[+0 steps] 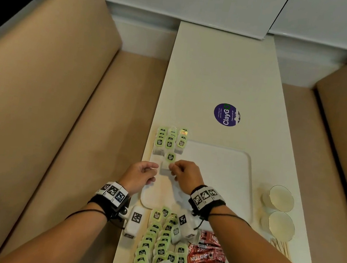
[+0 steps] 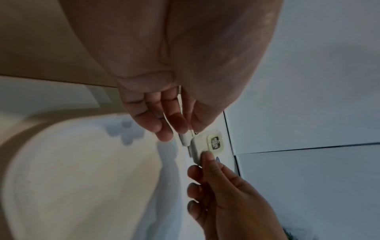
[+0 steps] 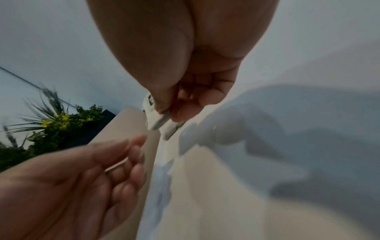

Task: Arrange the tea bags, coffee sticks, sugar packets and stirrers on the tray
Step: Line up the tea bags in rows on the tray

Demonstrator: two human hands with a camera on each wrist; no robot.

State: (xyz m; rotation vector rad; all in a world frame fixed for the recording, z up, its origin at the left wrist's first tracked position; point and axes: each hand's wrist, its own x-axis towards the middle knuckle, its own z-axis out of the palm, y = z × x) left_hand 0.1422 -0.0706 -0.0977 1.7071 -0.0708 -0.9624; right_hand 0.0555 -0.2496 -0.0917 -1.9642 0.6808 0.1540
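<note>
Tray (image 1: 223, 177): right half and near-right corner lay bare, open to a hand. Far-left corner was blocked by 3 rows of tea bags (image 1: 170, 140). Both hands (image 1: 141, 174) (image 1: 185, 175) crowded the left edge. Table's (image 1: 219, 71) far end was bare. Near edge was blocked by the tea bag pile (image 1: 158, 245) and coffee sticks (image 1: 207, 260); 2 cups (image 1: 281, 198) stood along the right edge.

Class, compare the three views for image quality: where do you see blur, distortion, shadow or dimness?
Head view: sharp, wide-angle bending of the table, soft hand shadows on the tray. Left wrist view: dim, the palm looms large, the tea bag slightly soft. Right wrist view: the left hand motion-blurred, background smeared.
</note>
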